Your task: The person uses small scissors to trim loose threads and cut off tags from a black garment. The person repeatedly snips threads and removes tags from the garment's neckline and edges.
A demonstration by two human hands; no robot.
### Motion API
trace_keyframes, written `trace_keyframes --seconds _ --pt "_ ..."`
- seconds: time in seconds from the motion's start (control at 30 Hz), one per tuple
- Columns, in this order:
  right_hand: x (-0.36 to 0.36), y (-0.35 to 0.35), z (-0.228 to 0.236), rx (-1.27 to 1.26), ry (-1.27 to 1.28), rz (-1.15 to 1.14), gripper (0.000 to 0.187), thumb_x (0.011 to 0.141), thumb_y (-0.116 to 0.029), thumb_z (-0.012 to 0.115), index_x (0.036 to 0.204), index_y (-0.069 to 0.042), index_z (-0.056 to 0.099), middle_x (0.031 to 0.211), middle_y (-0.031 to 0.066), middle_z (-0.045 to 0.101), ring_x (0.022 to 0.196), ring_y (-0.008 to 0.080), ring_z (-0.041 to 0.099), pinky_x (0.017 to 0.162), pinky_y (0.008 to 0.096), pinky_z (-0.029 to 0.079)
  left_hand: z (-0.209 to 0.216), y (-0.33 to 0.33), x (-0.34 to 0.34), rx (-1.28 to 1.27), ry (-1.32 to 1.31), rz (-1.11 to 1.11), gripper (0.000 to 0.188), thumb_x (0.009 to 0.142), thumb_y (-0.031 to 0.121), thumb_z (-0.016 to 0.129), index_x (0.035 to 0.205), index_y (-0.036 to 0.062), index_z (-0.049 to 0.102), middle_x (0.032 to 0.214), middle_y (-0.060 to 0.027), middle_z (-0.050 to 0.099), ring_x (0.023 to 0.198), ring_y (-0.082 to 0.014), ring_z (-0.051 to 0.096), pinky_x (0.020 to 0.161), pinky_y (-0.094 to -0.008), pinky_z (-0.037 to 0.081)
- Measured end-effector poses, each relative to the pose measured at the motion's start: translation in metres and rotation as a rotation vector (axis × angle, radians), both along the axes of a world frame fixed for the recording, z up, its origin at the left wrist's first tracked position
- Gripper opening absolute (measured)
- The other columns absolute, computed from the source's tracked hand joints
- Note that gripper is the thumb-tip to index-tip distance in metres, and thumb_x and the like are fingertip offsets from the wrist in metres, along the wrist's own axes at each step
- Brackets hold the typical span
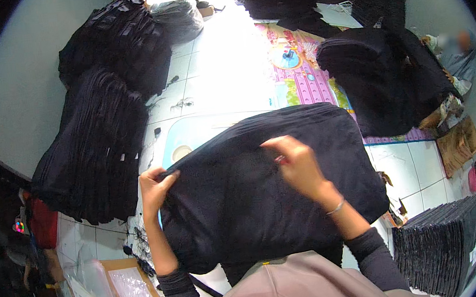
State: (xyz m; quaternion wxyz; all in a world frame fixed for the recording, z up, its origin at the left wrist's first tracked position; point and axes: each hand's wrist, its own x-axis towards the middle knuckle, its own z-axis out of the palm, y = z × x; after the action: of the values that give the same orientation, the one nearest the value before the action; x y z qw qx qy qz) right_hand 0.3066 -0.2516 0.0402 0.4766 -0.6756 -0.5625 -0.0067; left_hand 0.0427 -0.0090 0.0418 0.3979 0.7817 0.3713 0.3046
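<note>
A large stack of black cloth (255, 204) lies spread in front of me, its layers showing along the curved far edge. My left hand (155, 186) is closed on the left edge of the cloth, thumb and fingers pinching it. Above the middle of the cloth is my right hand (297, 162), its fingers curled and the index finger pointing left. A small shiny spot shows by its fingers; whether it is a ring or a held thing I cannot make out. Under the cloth's far left side, part of a light blue board (175, 135) shows.
Tall heaps of black cloth (97, 134) stand on the left. More black cloth (370, 82) lies at the right on a colourful mat (309, 80), beside a seated person (461, 61). Wrapped black packs (445, 242) are stacked near right. Clear plastic packaging (93, 285) lies near left.
</note>
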Motion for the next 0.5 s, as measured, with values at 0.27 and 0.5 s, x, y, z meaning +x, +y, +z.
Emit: trace_keyframes --seconds 0.27,0.5 --pt "0.108 -0.129 -0.05 -0.529 -0.034 -0.933 0.027 0.098 -0.021 0.052 0.112 0.0 0.059 0.095 0.0221 0.064 0.088 0.0412 0.063 0.077 0.0493 0.048 -0.043 -0.083 -0.065 -0.097 0.358 0.34 0.068 0.098 0.049 0.049 0.12 -0.0153 0.054 0.126 -0.0298 0.051 0.121 -0.0407 0.048 0.107 -0.0428 0.033" --pt "0.1 -0.119 -0.061 -0.401 -0.282 -0.951 0.039 0.095 -0.036 0.059 0.095 0.003 0.056 0.087 0.0216 0.063 0.084 0.039 0.063 0.075 0.0476 0.048 -0.033 -0.124 -0.018 -0.255 0.245 0.335 0.082 0.075 0.044 0.08 0.124 -0.0145 0.05 0.121 -0.0248 0.058 0.112 -0.0341 0.057 0.101 -0.0363 0.041"
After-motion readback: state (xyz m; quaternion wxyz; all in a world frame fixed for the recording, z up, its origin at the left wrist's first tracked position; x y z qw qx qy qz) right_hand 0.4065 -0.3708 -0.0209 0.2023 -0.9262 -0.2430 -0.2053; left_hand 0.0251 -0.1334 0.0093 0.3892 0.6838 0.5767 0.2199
